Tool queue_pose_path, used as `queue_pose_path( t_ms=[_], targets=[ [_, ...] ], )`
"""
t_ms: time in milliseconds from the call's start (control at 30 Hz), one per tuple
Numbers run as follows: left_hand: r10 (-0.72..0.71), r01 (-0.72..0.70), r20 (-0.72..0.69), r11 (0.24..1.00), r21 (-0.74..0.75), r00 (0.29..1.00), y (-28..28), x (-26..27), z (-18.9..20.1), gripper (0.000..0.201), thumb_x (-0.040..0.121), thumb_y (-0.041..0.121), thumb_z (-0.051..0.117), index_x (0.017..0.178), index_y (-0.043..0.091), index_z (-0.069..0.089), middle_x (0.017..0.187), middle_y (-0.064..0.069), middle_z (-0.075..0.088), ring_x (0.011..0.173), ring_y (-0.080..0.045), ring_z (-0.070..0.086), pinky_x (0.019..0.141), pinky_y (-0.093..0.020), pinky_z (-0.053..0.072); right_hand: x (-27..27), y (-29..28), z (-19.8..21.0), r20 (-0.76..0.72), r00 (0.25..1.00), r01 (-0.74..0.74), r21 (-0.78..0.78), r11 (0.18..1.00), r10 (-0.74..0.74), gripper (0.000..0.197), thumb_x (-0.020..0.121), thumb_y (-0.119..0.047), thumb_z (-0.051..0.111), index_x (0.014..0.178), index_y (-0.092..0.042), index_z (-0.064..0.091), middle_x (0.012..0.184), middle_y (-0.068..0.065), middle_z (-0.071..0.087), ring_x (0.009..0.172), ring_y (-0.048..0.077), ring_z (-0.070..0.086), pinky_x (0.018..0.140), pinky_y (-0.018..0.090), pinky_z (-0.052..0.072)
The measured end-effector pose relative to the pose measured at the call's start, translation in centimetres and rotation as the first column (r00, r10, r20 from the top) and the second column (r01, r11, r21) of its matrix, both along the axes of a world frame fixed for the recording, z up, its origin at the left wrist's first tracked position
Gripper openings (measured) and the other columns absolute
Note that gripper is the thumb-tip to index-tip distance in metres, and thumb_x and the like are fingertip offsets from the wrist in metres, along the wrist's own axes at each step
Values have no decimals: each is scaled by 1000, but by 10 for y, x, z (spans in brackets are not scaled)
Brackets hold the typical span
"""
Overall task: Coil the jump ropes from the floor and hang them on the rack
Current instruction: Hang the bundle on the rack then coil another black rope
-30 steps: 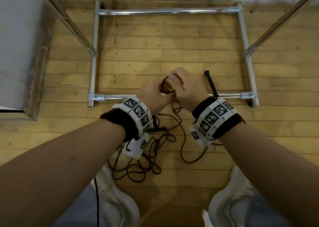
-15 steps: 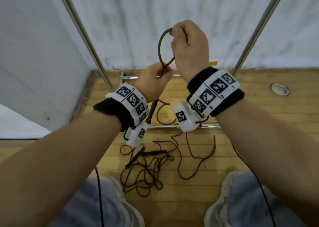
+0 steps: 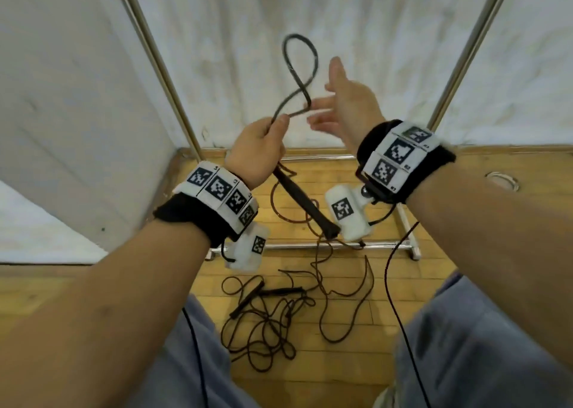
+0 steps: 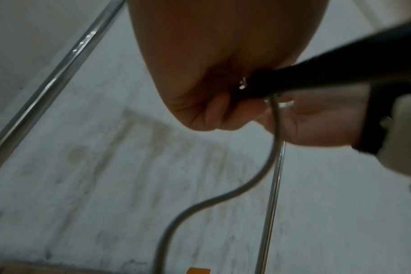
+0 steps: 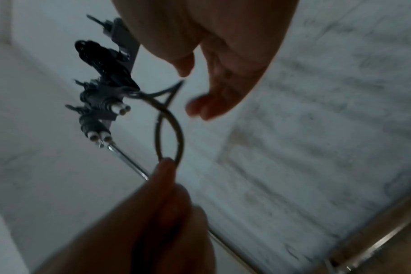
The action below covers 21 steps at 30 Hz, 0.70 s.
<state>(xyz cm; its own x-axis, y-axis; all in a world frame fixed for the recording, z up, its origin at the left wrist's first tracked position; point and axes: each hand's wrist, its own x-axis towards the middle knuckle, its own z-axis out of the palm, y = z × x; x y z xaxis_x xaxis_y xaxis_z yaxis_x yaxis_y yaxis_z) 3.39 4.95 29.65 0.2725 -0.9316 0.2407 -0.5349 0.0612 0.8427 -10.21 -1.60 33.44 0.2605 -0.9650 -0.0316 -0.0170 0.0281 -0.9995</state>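
Right hand (image 3: 344, 103) had just let go, fingers spread. Left hand (image 3: 259, 153) kept pinching the jump rope (image 3: 299, 75) loop and handle; the rest sat tangled on the floor (image 3: 341, 373). Coiling had barely started.

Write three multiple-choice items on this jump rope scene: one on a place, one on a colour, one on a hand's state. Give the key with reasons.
1. Where does most of the rope lie?
A. Tangled on the floor
B. Draped over the rack
C. On a chair

2. What colour is the handle below the left hand?
A. Red
B. Black
C. White

3. What is the right hand doing?
A. Gripping the handle
B. Open beside the loop
C. Resting on the floor

Key: A, the rope is piled on the wooden floor; B, the handle is black under the left hand; B, the right hand has its fingers spread by the loop.
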Motion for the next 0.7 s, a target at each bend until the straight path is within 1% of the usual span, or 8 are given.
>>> queue_pose_path(
  t_ms=[100,167,267,367,467,533,600,700],
  targets=[
    [58,-58,-150,998,1,987,-8,6,4,39,100,38,39,67,19,47,51,7,54,52,-11,52,60,-31,46,2,10,-30,-183,912,-355,91,930,366,76,83,-77,26,115,-16,60,96,-3,73,102,14,65,99,41,39],
    [64,-62,-186,998,15,980,-12,12,6,36,99,38,40,69,19,47,49,9,55,51,-13,52,58,-32,46,7,16,-43,-273,804,-525,94,846,529,70,76,-78,37,101,-19,69,101,-4,72,108,15,61,106,43,34],
    [21,-10,-248,999,44,969,-15,16,8,31,98,37,41,75,18,46,59,0,53,57,-24,55,61,-39,48,10,20,-55,-470,715,-586,2,811,518,42,83,-61,54,80,-22,70,87,-2,73,89,14,67,94,40,47],
    [7,7,-250,999,54,968,-15,14,4,28,99,34,42,79,15,46,69,-9,47,59,-27,55,63,-47,52,7,23,-70,-588,702,-552,-93,829,402,38,89,-53,49,68,-24,61,63,-6,64,59,10,58,66,34,46],
    [-18,35,-214,996,77,977,-13,10,-3,24,98,32,49,84,12,53,69,-8,55,58,-23,61,63,-44,55,6,31,-77,-576,703,-554,-76,829,417,35,94,-48,41,72,-25,54,62,-6,56,63,22,58,69,43,48],
    [-7,47,-244,986,158,970,-11,9,-9,25,94,38,56,96,13,60,74,-2,66,64,-17,67,63,-36,58,4,31,-76,-505,766,-502,-81,861,399,35,97,-45,38,73,-24,53,63,-4,55,73,32,62,75,48,52],
    [-14,96,-273,952,292,962,-10,10,-14,36,89,46,60,99,12,66,83,-1,73,74,-13,71,68,-31,55,-1,26,-74,-496,809,-433,-138,891,316,39,98,-45,35,70,-24,52,63,-3,57,69,20,64,67,37,51],
    [-65,187,-320,910,370,945,-8,3,-17,38,88,43,64,98,6,69,89,-1,73,82,-13,69,77,-32,52,-4,21,-71,-554,786,-431,-170,886,276,42,99,-44,34,66,-25,52,59,-7,58,46,-3,51,52,17,38]
  ],
)
